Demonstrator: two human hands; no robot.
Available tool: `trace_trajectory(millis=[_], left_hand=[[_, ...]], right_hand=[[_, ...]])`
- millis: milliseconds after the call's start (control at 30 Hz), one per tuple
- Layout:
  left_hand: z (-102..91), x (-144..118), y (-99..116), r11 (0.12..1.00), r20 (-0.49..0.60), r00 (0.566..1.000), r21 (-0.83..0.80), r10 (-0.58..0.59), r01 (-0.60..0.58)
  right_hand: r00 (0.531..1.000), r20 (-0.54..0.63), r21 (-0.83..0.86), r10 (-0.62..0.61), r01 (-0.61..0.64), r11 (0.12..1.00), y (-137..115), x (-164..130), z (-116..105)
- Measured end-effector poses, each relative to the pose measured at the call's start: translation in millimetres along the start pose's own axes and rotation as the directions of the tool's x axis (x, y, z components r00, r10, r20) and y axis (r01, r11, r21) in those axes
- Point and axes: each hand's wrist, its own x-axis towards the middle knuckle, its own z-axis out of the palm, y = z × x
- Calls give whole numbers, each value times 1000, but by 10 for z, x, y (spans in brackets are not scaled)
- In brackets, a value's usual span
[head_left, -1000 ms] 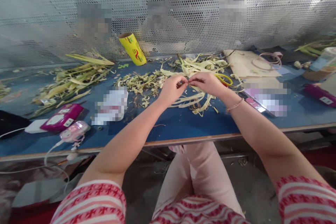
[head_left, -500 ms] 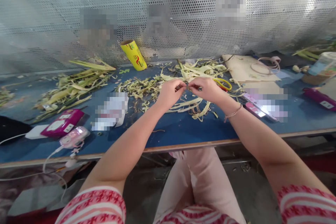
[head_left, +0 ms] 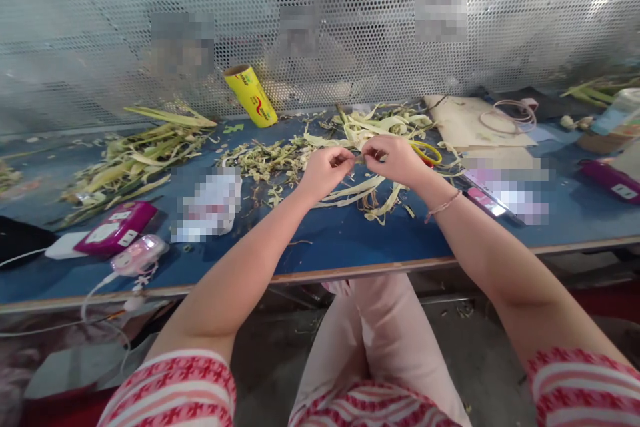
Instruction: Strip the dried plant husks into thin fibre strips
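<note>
Above the blue surface [head_left: 330, 240], left hand [head_left: 325, 170] and right hand [head_left: 395, 159] meet fingertip to fingertip, each pinching an end of one small thin plant strip [head_left: 360, 158], held clear of the surface. Just under and behind them: pile of pale cut strips [head_left: 370, 190], yellow-handled scissors [head_left: 425, 150] beside the right hand. Farther back: leaf heap [head_left: 135, 157] at left, yellow roll [head_left: 250, 95] leaning on the perforated screen [head_left: 350, 47].
</note>
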Motion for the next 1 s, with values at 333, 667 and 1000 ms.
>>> trace_trajectory(millis=[333, 667, 1000], left_hand=[[24, -8, 19, 995, -25, 998, -86, -57, 54], [39, -3, -14, 991, -8, 999, -130, -46, 45], [73, 50, -95, 955, 12, 995, -280, -96, 96]], right_hand=[[1000, 3, 77, -6, 6, 997, -38, -11, 40], [996, 0, 122, 90, -89, 988, 0, -13, 48], [941, 158, 399, 299, -338, 852, 48, 17, 84]])
